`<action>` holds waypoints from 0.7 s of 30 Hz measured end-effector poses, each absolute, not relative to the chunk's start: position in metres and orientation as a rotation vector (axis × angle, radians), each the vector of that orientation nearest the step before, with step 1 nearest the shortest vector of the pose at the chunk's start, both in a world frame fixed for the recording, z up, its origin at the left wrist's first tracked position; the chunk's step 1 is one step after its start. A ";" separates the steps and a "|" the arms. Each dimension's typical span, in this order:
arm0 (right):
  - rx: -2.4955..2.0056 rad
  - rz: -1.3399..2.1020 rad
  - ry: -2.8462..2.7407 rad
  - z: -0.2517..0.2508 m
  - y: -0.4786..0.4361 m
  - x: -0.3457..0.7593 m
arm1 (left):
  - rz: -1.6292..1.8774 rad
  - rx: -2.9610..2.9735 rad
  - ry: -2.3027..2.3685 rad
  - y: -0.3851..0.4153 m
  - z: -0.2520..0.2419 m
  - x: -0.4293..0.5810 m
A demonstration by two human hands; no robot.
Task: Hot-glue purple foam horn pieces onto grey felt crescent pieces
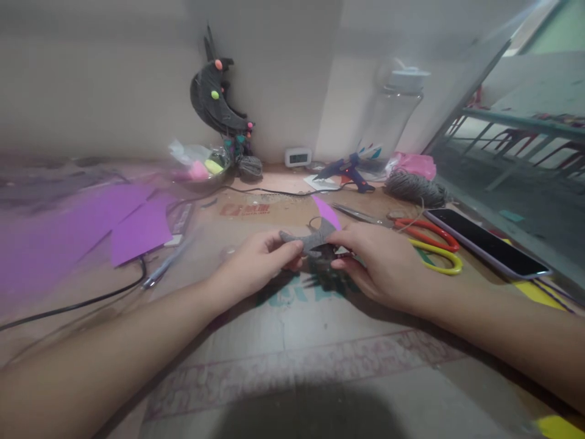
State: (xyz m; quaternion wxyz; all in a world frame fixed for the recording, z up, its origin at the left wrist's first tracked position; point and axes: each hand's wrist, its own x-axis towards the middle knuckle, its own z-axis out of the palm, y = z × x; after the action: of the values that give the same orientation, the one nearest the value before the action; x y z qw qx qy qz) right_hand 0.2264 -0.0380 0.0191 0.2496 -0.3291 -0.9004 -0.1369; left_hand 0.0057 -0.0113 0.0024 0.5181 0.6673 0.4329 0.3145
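Finding the grey piece (311,242) pinched between my left fingers (289,250) and right fingers (345,238), both narrowed on its ends, I judge it light, soft and easily creased, best held by its edges.

Free passage lies over the near desk (283,347) — scissors (406,224) and phone (487,242) obstruct the outer side of the right hand (384,262).

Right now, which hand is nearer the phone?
Right. The right hand is left of the phone, the scissors' handles between; the left hand is farther left, past the right hand.
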 end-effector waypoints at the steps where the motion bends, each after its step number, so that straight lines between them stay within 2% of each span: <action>1: -0.903 -0.425 -2.457 0.019 -0.037 0.226 | 0.750 1.604 1.036 -0.011 0.003 0.006; 6: -0.895 -0.530 -2.487 0.017 -0.031 0.229 | 0.752 1.607 1.045 -0.013 0.004 0.005; 21: -1.003 -0.294 -2.513 0.015 -0.033 0.229 | 0.738 1.553 0.998 -0.012 0.006 0.005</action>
State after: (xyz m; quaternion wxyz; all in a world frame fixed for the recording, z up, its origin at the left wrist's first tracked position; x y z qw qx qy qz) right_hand 0.2287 -0.0328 0.0148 0.2086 -0.3605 -0.9030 -0.1055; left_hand 0.0054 -0.0119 0.0064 0.5452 0.6549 0.4207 0.3113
